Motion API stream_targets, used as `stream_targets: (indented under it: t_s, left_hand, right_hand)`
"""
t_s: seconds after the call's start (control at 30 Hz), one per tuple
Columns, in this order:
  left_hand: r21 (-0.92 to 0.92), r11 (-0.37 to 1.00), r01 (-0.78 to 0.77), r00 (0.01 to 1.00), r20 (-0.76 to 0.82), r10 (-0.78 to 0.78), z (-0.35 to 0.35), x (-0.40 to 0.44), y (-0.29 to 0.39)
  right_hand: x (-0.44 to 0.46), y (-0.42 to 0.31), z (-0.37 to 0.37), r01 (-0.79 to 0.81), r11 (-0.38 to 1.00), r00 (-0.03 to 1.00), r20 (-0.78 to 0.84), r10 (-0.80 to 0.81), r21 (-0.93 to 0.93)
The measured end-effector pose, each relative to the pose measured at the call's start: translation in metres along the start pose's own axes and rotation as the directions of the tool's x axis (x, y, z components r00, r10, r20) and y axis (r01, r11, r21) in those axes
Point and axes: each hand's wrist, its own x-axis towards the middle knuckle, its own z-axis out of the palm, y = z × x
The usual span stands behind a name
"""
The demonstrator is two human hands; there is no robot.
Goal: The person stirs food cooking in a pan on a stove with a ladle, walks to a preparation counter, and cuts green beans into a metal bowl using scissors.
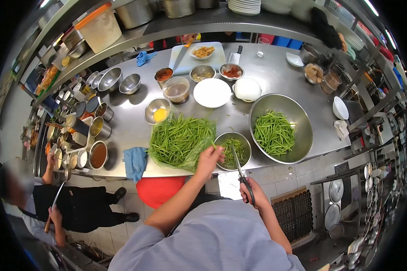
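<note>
My right hand (253,191) is wrapped round the black handles of a pair of scissors (238,164). The blades point away from me over a small steel bowl (246,141) that holds short green bean trimmings (229,149). At the left rim of this bowl, my left hand (209,159) pinches a green bean (214,145); how many beans are in the fingers is hard to see. Just left of that hand lies an open clear plastic bag heaped with long green beans (178,140). A large steel bowl (304,131) on the right holds more green beans (274,133).
Behind are a white plate (212,93), a white lidded container (248,89), a bowl with egg yolk (159,114) and a cleaver (235,55). A blue cloth (135,162) hangs over the front edge. At left, another person (77,205) holds a knife (57,195). A shelf (185,28) spans above.
</note>
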Motion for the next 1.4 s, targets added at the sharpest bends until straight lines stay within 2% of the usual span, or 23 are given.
stream_targets:
  t_s: [0.07, 0.13, 0.2, 0.27, 0.3, 0.33, 0.37, 0.4, 0.47, 0.57, 0.7, 0.77, 0.8, 0.87, 0.9, 0.93, 1.0, 1.07, 1.13, 1.23, 1.3, 1.33, 1.4]
  left_hand:
    - [0.008, 1.000, -0.018, 0.999, -0.036, 0.019, -0.021, 0.014, 0.009]
    - [0.060, 0.990, -0.126, 0.986, -0.100, 0.131, -0.046, 0.030, 0.031]
    - [0.199, 0.957, -0.213, 0.954, -0.168, 0.247, -0.074, 0.051, 0.051]
    - [0.325, 0.937, -0.128, 0.953, -0.221, 0.207, -0.104, 0.070, 0.069]
    - [0.325, 0.937, -0.130, 0.952, -0.221, 0.209, -0.112, 0.077, 0.075]
    - [0.597, 0.797, -0.096, 0.943, -0.203, 0.265, -0.120, 0.084, 0.079]
    - [0.812, 0.581, -0.050, 0.935, -0.167, 0.314, -0.127, 0.089, 0.082]
    - [0.814, 0.579, -0.053, 0.934, -0.164, 0.317, -0.132, 0.091, 0.082]
    - [0.980, 0.190, -0.057, 0.948, -0.007, 0.319, -0.139, 0.091, 0.078]
    - [0.993, 0.118, 0.020, 0.954, -0.054, 0.295, -0.139, 0.086, 0.072]
    - [0.979, 0.173, -0.109, 0.918, 0.033, 0.395, -0.129, 0.081, 0.079]
    - [0.899, 0.380, -0.218, 0.929, 0.071, 0.365, -0.102, 0.064, 0.099]
    - [0.896, 0.384, -0.222, 0.930, 0.076, 0.358, -0.087, 0.054, 0.105]
    - [0.811, 0.525, -0.258, 0.964, 0.183, 0.191, -0.054, 0.035, 0.109]
    - [0.807, 0.530, -0.262, 0.964, 0.192, 0.184, -0.041, 0.029, 0.105]
    - [0.796, 0.524, -0.304, 0.953, 0.266, 0.149, -0.029, 0.023, 0.100]
    - [0.777, 0.525, -0.347, 0.933, 0.344, 0.107, -0.012, 0.018, 0.087]
    - [0.766, 0.497, -0.407, 0.899, 0.433, 0.070, -0.002, 0.015, 0.076]
    - [0.776, 0.479, -0.410, 0.898, 0.437, 0.060, 0.004, 0.012, 0.068]
    - [0.768, 0.529, -0.361, 0.909, 0.416, 0.017, 0.003, 0.013, 0.052]
    - [0.718, 0.589, -0.371, 0.918, 0.378, 0.118, -0.001, 0.014, 0.039]
    - [0.718, 0.590, -0.371, 0.918, 0.378, 0.118, -0.004, 0.016, 0.032]
    - [0.632, 0.756, -0.172, 0.972, 0.235, 0.025, -0.009, 0.021, 0.019]
  right_hand:
    - [0.000, 0.001, 0.001, -0.015, 1.000, 0.999, -0.047, 0.015, 0.006]
    - [0.001, 0.004, -0.001, -0.020, 1.000, 0.999, -0.043, 0.021, 0.008]
    - [0.001, 0.006, -0.003, -0.027, 1.000, 0.999, -0.040, 0.027, 0.008]
    - [0.001, 0.008, -0.004, -0.037, 0.999, 0.998, -0.057, 0.036, -0.019]
    - [0.001, 0.008, -0.004, -0.035, 0.999, 0.998, -0.056, 0.034, -0.020]
    - [0.002, 0.009, -0.004, -0.040, 0.999, 0.998, -0.054, 0.039, -0.022]
    - [0.002, 0.009, -0.004, -0.044, 0.999, 0.998, -0.053, 0.043, -0.023]
    - [0.002, 0.008, -0.003, -0.041, 0.999, 0.998, -0.053, 0.039, -0.022]
    - [0.002, 0.007, -0.003, -0.046, 0.998, 0.998, -0.055, 0.043, -0.049]
    - [0.001, 0.009, -0.005, -0.034, 0.998, 0.998, -0.052, 0.031, -0.058]
    - [-0.003, 0.006, -0.005, -0.054, 0.996, 0.997, -0.067, 0.049, -0.065]
    - [-0.003, 0.014, -0.009, 0.000, 0.995, 1.000, -0.006, -0.001, -0.102]
    - [-0.003, 0.014, -0.008, -0.004, 0.995, 1.000, -0.016, 0.002, -0.101]
    - [-0.002, 0.008, -0.004, 0.051, 0.988, 0.999, 0.016, -0.049, -0.144]
    - [0.000, 0.006, -0.005, 0.064, 0.982, 0.998, 0.037, -0.058, -0.176]
    - [0.003, 0.006, -0.006, 0.059, 0.983, 0.998, 0.024, -0.056, -0.175]
    - [0.010, 0.012, -0.008, 0.134, 0.972, 0.991, 0.032, -0.130, -0.193]
    - [0.011, 0.010, -0.006, 0.148, 0.979, 0.989, 0.008, -0.148, -0.142]
    - [0.011, 0.004, -0.004, 0.077, 0.988, 0.995, -0.046, -0.084, -0.137]
    - [0.005, 0.005, 0.001, 0.063, 0.994, 0.993, -0.089, -0.072, -0.094]
    - [0.001, 0.006, 0.000, 0.041, 0.997, 0.994, -0.096, -0.047, -0.064]
    - [0.000, 0.006, -0.001, 0.020, 0.999, 0.994, -0.102, -0.024, -0.034]
    - [0.000, 0.010, -0.006, 0.019, 1.000, 0.995, -0.099, -0.021, -0.021]
